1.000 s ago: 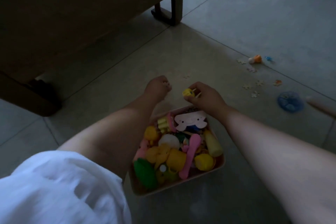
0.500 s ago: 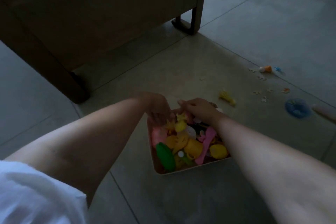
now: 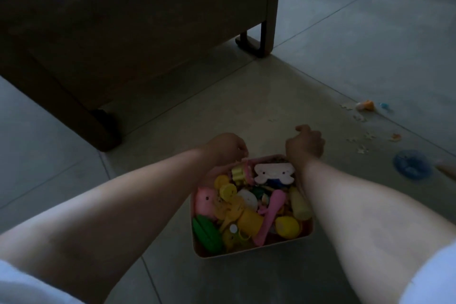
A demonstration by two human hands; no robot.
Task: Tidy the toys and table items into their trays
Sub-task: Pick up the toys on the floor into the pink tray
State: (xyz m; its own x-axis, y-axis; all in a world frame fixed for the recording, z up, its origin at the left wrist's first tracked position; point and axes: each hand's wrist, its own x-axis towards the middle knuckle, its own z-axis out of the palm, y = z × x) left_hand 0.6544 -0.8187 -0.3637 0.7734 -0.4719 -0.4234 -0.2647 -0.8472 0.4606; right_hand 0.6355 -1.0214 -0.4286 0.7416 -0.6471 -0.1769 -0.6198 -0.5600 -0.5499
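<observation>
A pinkish tray [image 3: 251, 253] stands on the floor, heaped with toys: a pink pig [image 3: 206, 201], a green piece [image 3: 206, 233], a white bear-shaped cutout [image 3: 274, 173] and several yellow pieces. My left hand [image 3: 225, 149] hovers at the tray's far-left corner with its fingers curled down by the rim. Just past the far-right corner is my right hand [image 3: 306, 144], curled like a fist with the thumb sticking out. Whatever either palm holds is hidden.
A dark wooden furniture frame [image 3: 148, 32] with legs stands at the back left. On the floor to the right lie a blue disc [image 3: 412, 164], a small orange toy [image 3: 366, 105] and several small flower-shaped bits [image 3: 362, 149].
Both hands have come up out of the tray to its far corners. The yellow toy that lay on the floor beyond the tray is no longer visible where my right hand now is.
</observation>
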